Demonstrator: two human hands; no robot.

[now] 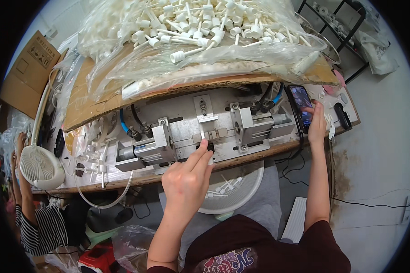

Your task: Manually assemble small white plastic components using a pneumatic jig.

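My left hand [187,182] reaches over the bench's front edge to a small metal jig. Its fingers are closed at the near end of a thin white plastic stem [202,131], which lies in the jig block [217,133]. That near end is hidden by the fingertips. On the right, my right hand [318,123] is beside a phone [300,105] with a lit screen; a fingertip touches the screen and the fingers are partly spread. Metal cylinder clamps stand on both sides of the jig, one left [152,148] and one right [255,127].
Above the jig, a cardboard sheet [91,98] bears a heap of white capped stems [200,27] in clear plastic. A white basket [255,186] with several stems is below the bench. A small fan [42,167] stands left, near another person's arm [25,186]. Cables hang at right.
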